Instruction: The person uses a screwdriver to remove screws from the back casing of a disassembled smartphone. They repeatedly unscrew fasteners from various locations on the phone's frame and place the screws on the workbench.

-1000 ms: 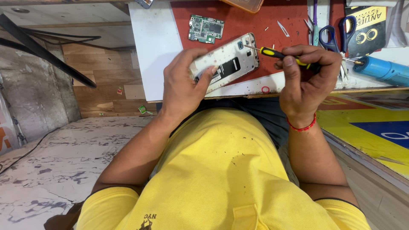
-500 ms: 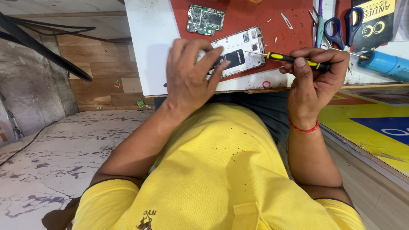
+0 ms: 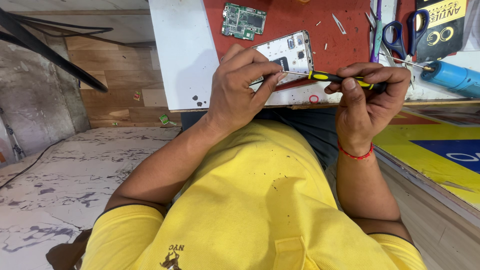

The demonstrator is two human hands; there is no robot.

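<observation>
A white workbench (image 3: 185,60) with a red mat (image 3: 345,45) on it fills the top of the frame, above a marbled grey floor at the lower left and a yellow and blue panel at the right edge. Nearest the camera, the left hand (image 3: 237,87) is closed around the lower end of an opened white phone body (image 3: 287,55), in the upper middle of the frame at the near edge of the mat, fingers curled over its face. Just right of it the right hand (image 3: 367,95) pinches a yellow and black screwdriver (image 3: 340,78) between thumb and fingers, its thin shaft reaching left to the phone beside the left fingertips. The shell looks light, stiff and thin, with exposed parts that would likely scratch or crack under force, so its long side edges seem the safest hold; the driver's ribbed handle should resist slipping. Farther back lie a green circuit board (image 3: 243,21) at top centre, then blue-handled scissors (image 3: 400,35) and a blue cylindrical tool (image 3: 452,77) toward the upper right.
</observation>
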